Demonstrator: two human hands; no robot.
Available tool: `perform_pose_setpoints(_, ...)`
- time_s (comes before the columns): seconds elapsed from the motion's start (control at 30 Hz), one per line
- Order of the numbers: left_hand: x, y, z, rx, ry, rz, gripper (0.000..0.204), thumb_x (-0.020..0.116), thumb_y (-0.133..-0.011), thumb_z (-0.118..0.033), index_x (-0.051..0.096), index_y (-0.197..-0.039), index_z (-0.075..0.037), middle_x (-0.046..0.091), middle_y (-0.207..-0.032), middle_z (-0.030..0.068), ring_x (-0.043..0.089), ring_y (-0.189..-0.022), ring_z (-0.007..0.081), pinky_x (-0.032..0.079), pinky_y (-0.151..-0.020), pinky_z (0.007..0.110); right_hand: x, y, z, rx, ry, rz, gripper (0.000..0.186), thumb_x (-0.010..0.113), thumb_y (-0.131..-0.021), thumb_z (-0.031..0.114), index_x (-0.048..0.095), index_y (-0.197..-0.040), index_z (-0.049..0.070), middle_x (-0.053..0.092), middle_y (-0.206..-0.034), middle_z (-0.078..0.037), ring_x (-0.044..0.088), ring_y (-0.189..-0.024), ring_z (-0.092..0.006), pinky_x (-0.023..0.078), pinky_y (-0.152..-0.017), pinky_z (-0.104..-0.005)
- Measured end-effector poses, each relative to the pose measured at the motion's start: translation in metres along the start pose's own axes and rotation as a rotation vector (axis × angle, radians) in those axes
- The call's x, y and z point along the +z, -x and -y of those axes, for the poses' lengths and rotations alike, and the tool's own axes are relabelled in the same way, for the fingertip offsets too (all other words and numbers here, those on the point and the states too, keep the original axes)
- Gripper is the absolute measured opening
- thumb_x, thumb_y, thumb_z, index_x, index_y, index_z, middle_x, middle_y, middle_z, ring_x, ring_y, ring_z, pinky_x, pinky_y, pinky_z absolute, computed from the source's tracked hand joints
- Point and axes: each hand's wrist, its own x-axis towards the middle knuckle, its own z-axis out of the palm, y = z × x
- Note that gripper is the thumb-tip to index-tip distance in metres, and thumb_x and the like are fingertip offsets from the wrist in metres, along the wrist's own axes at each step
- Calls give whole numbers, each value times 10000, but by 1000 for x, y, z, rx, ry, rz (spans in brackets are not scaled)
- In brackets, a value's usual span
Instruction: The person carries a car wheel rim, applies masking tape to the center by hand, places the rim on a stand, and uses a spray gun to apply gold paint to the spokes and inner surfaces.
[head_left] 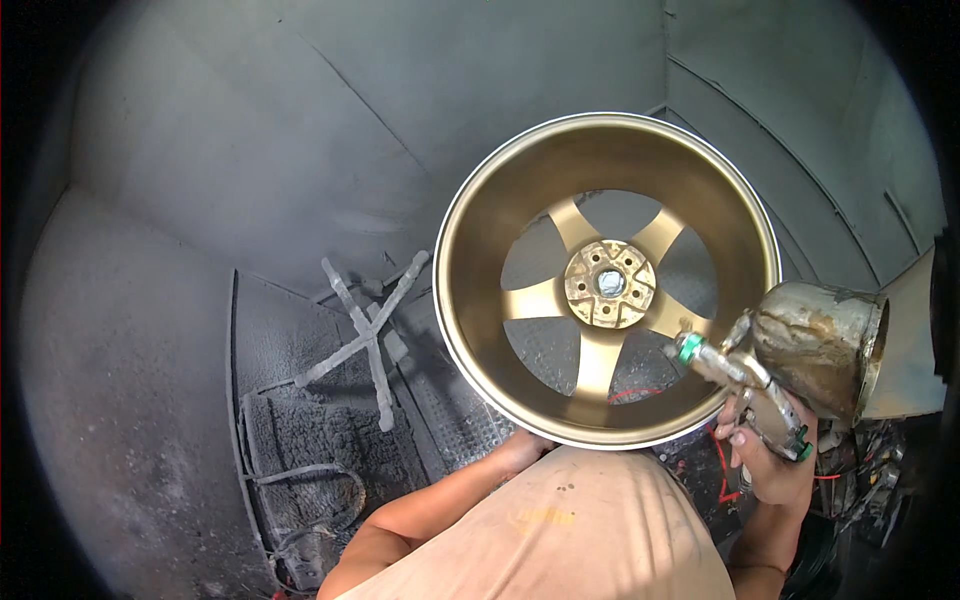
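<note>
The right hand (770, 460) is clenched around the grip of a spray gun (745, 375), whose dirty metal cup (815, 345) sits on top and whose green-ringed nozzle (688, 350) points to the left, at the inner side of a gold alloy wheel (607, 280). The left hand (522, 448) grasps the lower rim of this wheel from below and keeps it tilted up in front of the person (only a part of the fingers is visible). To coat well, I think the nozzle should stay square to the surface and move evenly, so no runs appear between the five spokes. The wheel is just left of the gun, very near. Behind, a cross-shaped stand (370, 335) lies on the grey booth floor (130, 380).
</note>
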Motion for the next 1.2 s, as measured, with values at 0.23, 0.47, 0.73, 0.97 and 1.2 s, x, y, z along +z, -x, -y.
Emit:
perform_pose_setpoints(0.23,-29,-9,7,17,8,-63,416,514,-1046,-255,531,-1376,-2,630,-1336,142,607,-1226,274,459,-1093,467,-16,-9,-8,-121,89,-175,425,764,-885,193,632,-1179,-84,719,-948,-128,614,-672,-92,473,-525,-219)
perform_pose_setpoints(0.47,-65,-25,-29,318,211,-303,384,543,-1053,-287,570,-1321,-13,643,-1245,114,618,-1135,244,496,-1013,429,-20,7,-16,-31,-35,-15,448,781,-854,185,630,-1175,-88,718,-939,-129,657,-715,-113,504,-533,-225)
perform_pose_setpoints(0.73,-81,-29,-47,321,112,-288,405,559,-1048,-303,591,-1299,14,646,-1232,118,620,-1120,235,502,-994,397,-13,20,-24,179,49,152,627,805,-858,183,569,-1369,-93,735,-960,-97,661,-781,-93,527,-612,-216)
perform_pose_setpoints(0.97,-57,-22,-26,318,63,-214,401,552,-1046,-264,568,-1343,4,632,-1306,141,600,-1188,254,486,-1036,413,-13,17,0,68,94,-6,616,812,-844,232,596,-1316,-99,717,-967,-103,670,-811,-127,518,-573,-229)
perform_pose_setpoints(1.2,-19,-11,23,305,-56,-175,372,566,-952,-29,551,-1319,34,664,-1217,100,651,-1014,202,533,-897,340,1,6,37,221,2,463,579,787,-841,52,571,-1355,-103,734,-1053,-143,695,-872,-155,547,-649,-248)
